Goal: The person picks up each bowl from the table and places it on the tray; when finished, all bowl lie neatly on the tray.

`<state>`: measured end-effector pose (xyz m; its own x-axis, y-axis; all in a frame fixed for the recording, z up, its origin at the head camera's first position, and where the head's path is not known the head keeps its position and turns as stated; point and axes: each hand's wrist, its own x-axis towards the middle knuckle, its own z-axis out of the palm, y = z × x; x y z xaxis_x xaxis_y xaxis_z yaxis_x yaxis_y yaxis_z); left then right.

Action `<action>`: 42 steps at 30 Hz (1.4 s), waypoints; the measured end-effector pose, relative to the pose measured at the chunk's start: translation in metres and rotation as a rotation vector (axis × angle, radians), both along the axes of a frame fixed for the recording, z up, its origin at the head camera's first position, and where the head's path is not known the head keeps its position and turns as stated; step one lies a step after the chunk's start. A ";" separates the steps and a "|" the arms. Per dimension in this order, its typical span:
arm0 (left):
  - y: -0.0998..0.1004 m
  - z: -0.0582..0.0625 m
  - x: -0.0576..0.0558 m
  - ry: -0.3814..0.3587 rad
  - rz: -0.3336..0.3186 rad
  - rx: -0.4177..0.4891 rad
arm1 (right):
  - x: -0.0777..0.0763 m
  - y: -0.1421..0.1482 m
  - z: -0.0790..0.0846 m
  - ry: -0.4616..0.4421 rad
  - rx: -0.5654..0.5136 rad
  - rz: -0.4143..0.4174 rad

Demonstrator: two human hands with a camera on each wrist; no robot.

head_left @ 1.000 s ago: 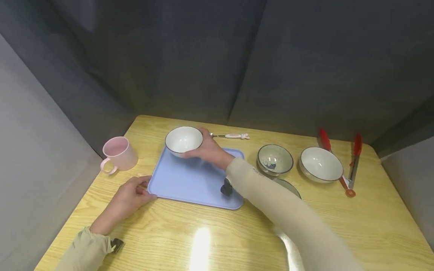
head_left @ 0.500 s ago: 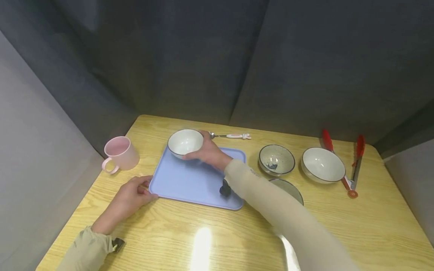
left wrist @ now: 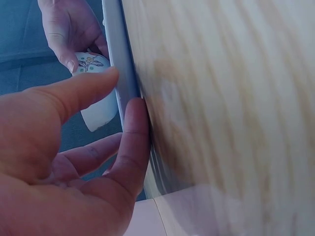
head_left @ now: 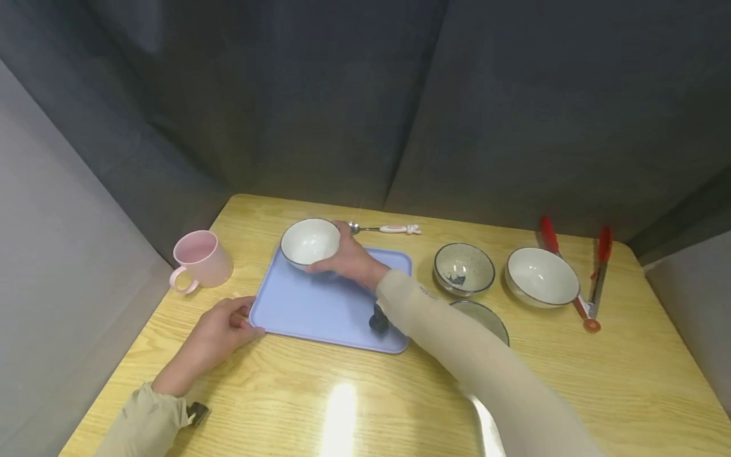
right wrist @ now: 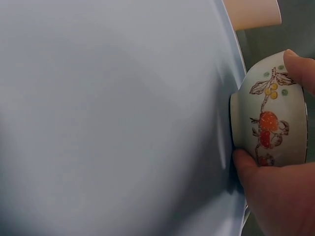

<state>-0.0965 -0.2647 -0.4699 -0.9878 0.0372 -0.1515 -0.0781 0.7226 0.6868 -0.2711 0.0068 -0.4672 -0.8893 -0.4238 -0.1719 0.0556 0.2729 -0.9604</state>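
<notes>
A blue rectangular tray (head_left: 320, 311) lies on the wooden table. At its near left corner my left hand (head_left: 214, 333) pinches the edge, with the thumb above and a finger (left wrist: 134, 132) along the underside in the left wrist view. My right hand (head_left: 351, 257) grips a white bowl (head_left: 308, 241) by its right side, at the tray's far left corner. Fruit and leaves decorate the outside of that bowl (right wrist: 275, 123) in the right wrist view, where its foot is at the tray's rim. Whether the foot touches the tray, I cannot tell.
Left of the tray stands a pink mug (head_left: 204, 260). A spoon (head_left: 394, 229) with a rabbit-shaped handle lies behind it. To the right are a speckled bowl (head_left: 464, 270), a dish (head_left: 488, 320) partly under my forearm, a white bowl (head_left: 541, 277) and red-tipped tongs (head_left: 598, 289).
The bowl in my right hand has come down slightly and nearer to the tray, showing more of the spoon's head. My left hand stays on the tray's corner.
</notes>
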 end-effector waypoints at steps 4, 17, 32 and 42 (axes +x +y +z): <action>0.000 0.000 -0.001 0.004 -0.009 -0.004 | 0.001 0.001 0.000 -0.004 0.009 -0.005; 0.001 0.001 0.001 0.011 -0.004 -0.025 | 0.003 0.008 0.007 0.007 0.031 0.024; 0.002 0.001 0.002 0.017 -0.001 -0.025 | 0.012 0.032 0.033 0.049 0.139 0.030; 0.001 0.000 0.002 0.019 -0.005 -0.025 | 0.022 0.055 0.055 0.065 0.156 0.064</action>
